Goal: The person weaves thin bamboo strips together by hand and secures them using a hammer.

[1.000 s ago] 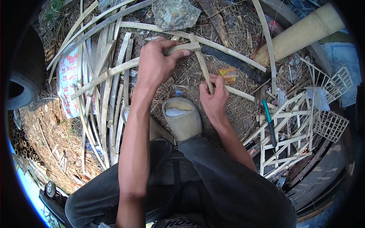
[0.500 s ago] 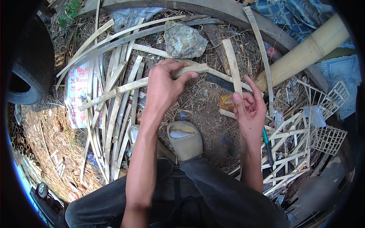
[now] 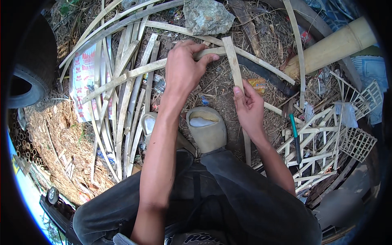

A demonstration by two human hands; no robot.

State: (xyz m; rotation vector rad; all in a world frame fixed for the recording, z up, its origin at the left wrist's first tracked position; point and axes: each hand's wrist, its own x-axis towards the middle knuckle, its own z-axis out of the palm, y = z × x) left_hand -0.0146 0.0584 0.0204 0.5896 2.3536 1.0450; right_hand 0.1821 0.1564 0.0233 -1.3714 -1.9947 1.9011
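My left hand point(image 3: 184, 67) is closed on a pale split-bamboo strip point(image 3: 145, 68), thumb and fingers pinching it close to its right end. That strip slants down to the left across other strips on the ground. My right hand point(image 3: 250, 105) pinches a second bamboo strip point(image 3: 232, 57), which stands roughly upright in view, its lower part hanging past the wrist between the knees. Near its top, this second strip crosses the end of the first one; whether they touch I cannot tell.
Many loose bamboo strips point(image 3: 122, 118) lie at the left. A rock point(image 3: 207, 17) sits at the far middle. A thick bamboo pole point(image 3: 332, 49) and a woven bamboo lattice point(image 3: 359, 143) are on the right, beside a green-and-black handle point(image 3: 295, 136). A tyre point(image 3: 30, 87) stands far left.
My right hand has moved left, bringing its strip across the end of the strip in my left hand. The left hand keeps its grip. The whole view has shifted.
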